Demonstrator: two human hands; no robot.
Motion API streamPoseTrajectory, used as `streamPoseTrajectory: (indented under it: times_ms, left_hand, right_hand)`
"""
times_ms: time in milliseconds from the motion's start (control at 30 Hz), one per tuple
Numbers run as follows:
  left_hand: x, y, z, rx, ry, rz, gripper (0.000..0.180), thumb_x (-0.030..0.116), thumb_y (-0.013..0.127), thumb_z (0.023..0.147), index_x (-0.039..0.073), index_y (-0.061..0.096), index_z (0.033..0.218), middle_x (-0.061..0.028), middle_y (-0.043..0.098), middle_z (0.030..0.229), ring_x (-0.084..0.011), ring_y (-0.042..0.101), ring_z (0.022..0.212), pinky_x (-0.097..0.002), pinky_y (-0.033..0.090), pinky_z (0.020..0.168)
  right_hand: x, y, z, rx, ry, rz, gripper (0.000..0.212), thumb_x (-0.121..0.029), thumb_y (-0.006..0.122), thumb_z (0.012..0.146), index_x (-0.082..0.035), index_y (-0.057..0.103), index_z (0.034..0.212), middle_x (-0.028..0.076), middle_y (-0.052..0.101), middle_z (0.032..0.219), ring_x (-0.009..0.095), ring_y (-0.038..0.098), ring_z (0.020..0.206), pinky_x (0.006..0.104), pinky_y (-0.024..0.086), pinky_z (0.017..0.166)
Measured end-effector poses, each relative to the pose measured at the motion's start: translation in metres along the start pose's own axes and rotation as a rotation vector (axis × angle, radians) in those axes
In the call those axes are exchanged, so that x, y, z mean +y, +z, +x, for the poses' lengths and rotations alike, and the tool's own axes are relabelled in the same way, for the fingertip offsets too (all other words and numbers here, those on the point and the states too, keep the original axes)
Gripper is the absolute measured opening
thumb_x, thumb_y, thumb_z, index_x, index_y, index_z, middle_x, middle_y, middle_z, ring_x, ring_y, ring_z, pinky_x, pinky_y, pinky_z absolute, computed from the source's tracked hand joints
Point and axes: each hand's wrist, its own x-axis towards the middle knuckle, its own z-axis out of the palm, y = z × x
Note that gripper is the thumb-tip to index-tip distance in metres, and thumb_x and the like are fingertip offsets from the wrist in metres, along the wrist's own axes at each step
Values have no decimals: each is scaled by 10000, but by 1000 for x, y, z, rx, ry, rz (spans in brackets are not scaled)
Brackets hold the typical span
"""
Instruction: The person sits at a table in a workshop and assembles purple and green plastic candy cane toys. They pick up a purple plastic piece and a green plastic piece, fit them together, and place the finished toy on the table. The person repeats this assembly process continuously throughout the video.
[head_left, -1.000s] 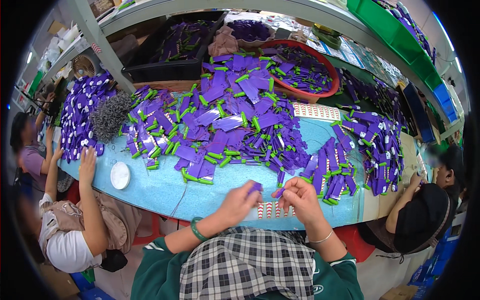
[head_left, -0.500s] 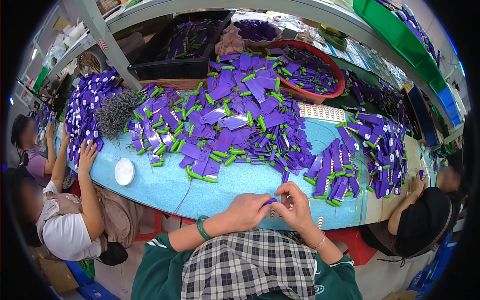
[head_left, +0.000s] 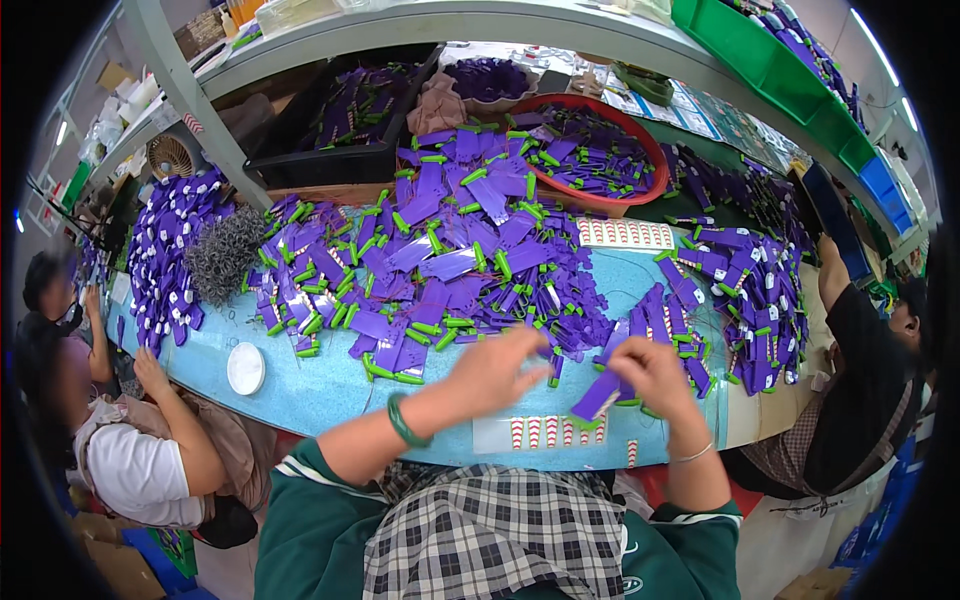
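Note:
My right hand (head_left: pixel 648 372) is closed on a flat purple plastic piece (head_left: pixel 598 396) with a green end, tilted over a group of similar purple pieces (head_left: pixel 665 325) on the right. My left hand (head_left: pixel 500 368), smeared by motion, is stretched toward the front edge of the big heap of purple-and-green pieces (head_left: pixel 450 265). Its thumb and fingers look apart, with nothing plainly between them. Close to me, below my hands, lies a sheet of red-and-white chevron stickers (head_left: pixel 545 432). A single loose chevron strip (head_left: pixel 632 453) is beside it.
A second sticker sheet (head_left: pixel 625 234) lies beyond the heap. A red basin (head_left: pixel 655 165) and black crate (head_left: pixel 300 168) stand behind. Left are a round white lid (head_left: pixel 246 369) and tangled grey wire pieces (head_left: pixel 225 255). Co-workers sit left and right; a shelf beam (head_left: pixel 420 37) crosses above.
My hands were together over a small purple piece; they have parted. The left moved toward the heap, the right moved right with a purple piece. The near sticker sheet is now uncovered.

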Motion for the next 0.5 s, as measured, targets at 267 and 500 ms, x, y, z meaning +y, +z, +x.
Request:
streamPoseTrajectory:
  times_ms: [267, 500]
  left_hand:
    - [-47, -12, 99, 115, 107, 1032, 181, 109, 656, 701, 45, 577, 852, -99, 559, 886, -252, 607, 815, -350, 530, 642]
    - [-31, -40, 78, 269, 171, 714, 78, 81, 605, 803, 46, 561, 857, -88, 595, 800, -237, 627, 767, -339, 534, 600]
  right_hand:
    - [-11, 19, -13, 53, -394, -615, 282, -183, 732, 698, -85, 646, 948, 78, 581, 882, 260, 564, 829, 385, 469, 711]
    - [-14, 100, -41, -88, -365, -466, 279, -201, 739, 714, -84, 657, 954, 32, 577, 936, 225, 531, 908, 361, 411, 760]
